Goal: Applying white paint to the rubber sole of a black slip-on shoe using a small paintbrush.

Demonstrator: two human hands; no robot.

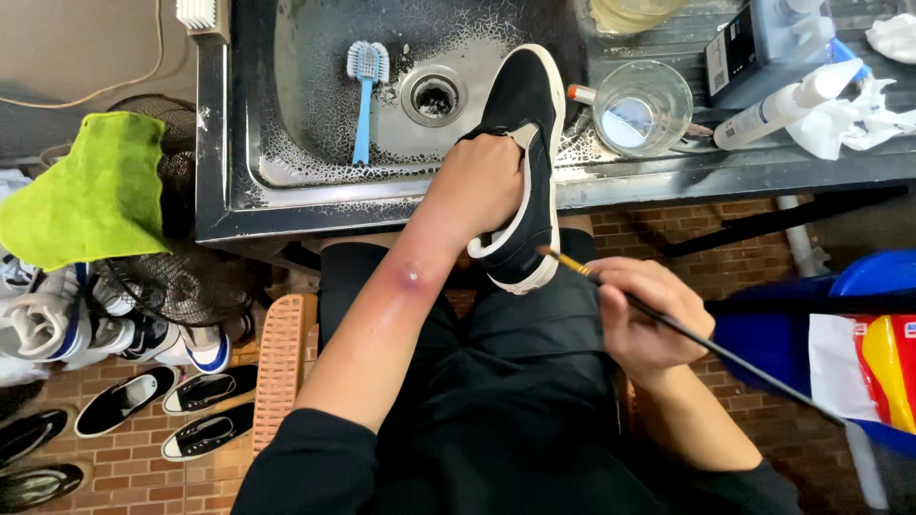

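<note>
Far to the left of my left hand (482, 181), a green cloth (91, 191) drapes over a wire fan guard, and a blue brush (365, 91) lies in the sink (315, 143). My left hand sits tucked inside a black shoe (528, 162) with a white sole, fingers hidden, holding it over the sink's edge. Just below its heel, my right hand (644, 319) pinches a thin paintbrush (687, 336), tip touching the sole. Beyond the shoe stands a glass cup (641, 107).

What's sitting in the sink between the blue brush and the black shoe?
In the head view, only the sink's round drain lies between the blue brush and the black shoe; the basin floor around it holds nothing else.
</note>
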